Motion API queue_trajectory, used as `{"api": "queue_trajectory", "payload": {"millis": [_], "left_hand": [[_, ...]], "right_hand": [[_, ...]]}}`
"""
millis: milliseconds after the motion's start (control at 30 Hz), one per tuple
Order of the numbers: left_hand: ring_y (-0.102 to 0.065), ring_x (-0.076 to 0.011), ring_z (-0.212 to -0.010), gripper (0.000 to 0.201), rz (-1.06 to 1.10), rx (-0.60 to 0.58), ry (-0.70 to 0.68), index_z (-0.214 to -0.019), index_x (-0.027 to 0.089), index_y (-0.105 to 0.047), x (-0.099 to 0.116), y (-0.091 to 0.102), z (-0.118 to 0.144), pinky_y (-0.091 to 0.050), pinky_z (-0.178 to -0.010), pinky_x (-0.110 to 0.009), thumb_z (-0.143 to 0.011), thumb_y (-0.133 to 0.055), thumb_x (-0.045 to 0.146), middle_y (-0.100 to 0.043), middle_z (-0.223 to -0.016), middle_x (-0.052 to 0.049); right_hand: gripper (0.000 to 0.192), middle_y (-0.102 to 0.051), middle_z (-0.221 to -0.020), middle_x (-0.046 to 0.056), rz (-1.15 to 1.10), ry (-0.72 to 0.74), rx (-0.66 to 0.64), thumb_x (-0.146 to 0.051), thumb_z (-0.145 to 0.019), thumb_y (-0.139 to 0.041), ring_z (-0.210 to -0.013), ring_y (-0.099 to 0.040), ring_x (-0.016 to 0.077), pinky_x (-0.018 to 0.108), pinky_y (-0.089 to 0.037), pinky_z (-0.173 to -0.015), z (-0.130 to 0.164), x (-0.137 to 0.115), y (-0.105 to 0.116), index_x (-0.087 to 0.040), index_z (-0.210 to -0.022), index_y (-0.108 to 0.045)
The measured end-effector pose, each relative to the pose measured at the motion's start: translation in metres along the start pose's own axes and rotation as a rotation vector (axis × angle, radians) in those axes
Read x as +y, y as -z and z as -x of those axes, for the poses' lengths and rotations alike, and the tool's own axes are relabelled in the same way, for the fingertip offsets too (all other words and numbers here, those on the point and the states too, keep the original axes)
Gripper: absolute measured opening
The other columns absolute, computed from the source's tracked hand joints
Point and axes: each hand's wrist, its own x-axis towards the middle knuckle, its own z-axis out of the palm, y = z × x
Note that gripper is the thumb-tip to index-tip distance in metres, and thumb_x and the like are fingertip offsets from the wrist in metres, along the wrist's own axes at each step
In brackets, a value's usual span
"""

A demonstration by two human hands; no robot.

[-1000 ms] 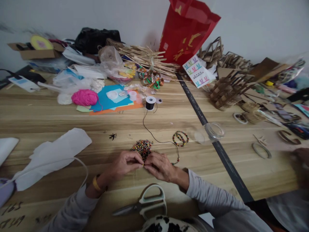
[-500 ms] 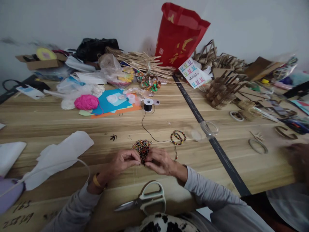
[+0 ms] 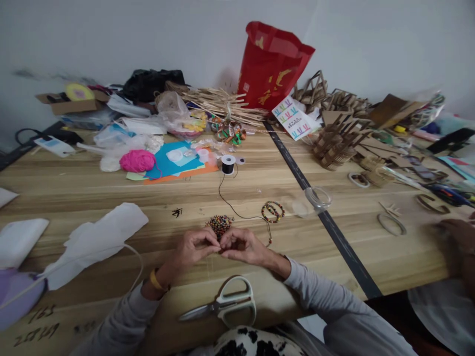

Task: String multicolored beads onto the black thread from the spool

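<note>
Fingers (image 3: 211, 243) of both hands were held almost tip to tip above the tabletop (image 3: 178, 193), the thumb and forefinger of the left hand (image 3: 195, 249) and those of the right hand (image 3: 245, 247) each pinched together; whatever was gripped between them could not be made out. Just beyond, partly hidden by the hands, small multicoloured beads (image 3: 219, 223) were heaped loose. Each was judged light, hard, smooth and apt to roll, best taken singly, with a gentle pinch across its sides. Past the heap, a black cord (image 3: 232, 205) was laid in a loose curve from its spool (image 3: 228, 165) toward the right hand, where a bead or two could be seen on it. It was judged thin, limp and almost weightless, best held close to its end. Beaded rings (image 3: 274, 212) were left overlapping beyond the right hand, and scissors (image 3: 214, 307) were laid toward the near edge.
</note>
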Motion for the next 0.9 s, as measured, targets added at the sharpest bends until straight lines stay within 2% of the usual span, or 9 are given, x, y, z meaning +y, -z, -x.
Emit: {"api": "queue_trajectory", "payload": {"millis": [167,367,633,900], "left_hand": [[-0.06,-0.0139,-0.064,0.026,-0.081,0.014,-0.067,-0.069,0.011,-0.066,0.008,-0.004,-0.002,-0.047,-0.061,-0.023,-0.08,-0.065,0.035,-0.066,-0.069,-0.007],[-0.061,-0.0143,-0.065,0.022,-0.141,-0.012,-0.052,-0.069,0.011,-0.067,0.01,-0.004,-0.003,-0.047,-0.062,-0.023,-0.081,-0.065,0.03,-0.065,-0.068,-0.007],[-0.061,-0.0141,-0.065,0.018,-0.138,-0.007,-0.023,-0.069,0.01,-0.067,0.007,-0.005,-0.004,-0.047,-0.061,-0.022,-0.08,-0.065,0.025,-0.066,-0.069,-0.007],[-0.06,-0.0148,-0.067,0.017,-0.136,-0.048,-0.006,-0.072,0.011,-0.067,0.007,-0.003,-0.003,-0.047,-0.064,-0.024,-0.081,-0.063,0.024,-0.065,-0.071,-0.007]], "right_hand": [[0.032,-0.054,-0.065,-0.001,-0.007,-0.053,0.004,-0.043,-0.076,-0.069,-0.056,-0.046,0.0065,0.018,-0.038,-0.053,-0.001,-0.002,0.002,-0.012,-0.078,-0.059],[0.033,-0.055,-0.064,0.0,-0.076,-0.105,-0.043,-0.043,-0.076,-0.069,-0.053,-0.051,0.0068,0.018,-0.042,-0.053,-0.002,-0.001,0.006,-0.011,-0.079,-0.061],[0.036,-0.057,-0.064,0.001,0.047,-0.138,-0.042,-0.046,-0.078,-0.065,-0.056,-0.052,0.0078,0.019,-0.044,-0.054,-0.002,-0.01,0.007,-0.01,-0.081,-0.064],[0.035,-0.057,-0.064,0.001,0.05,-0.148,-0.045,-0.045,-0.078,-0.066,-0.055,-0.053,0.0078,0.019,-0.045,-0.053,-0.003,-0.008,0.008,-0.01,-0.08,-0.064]]}}
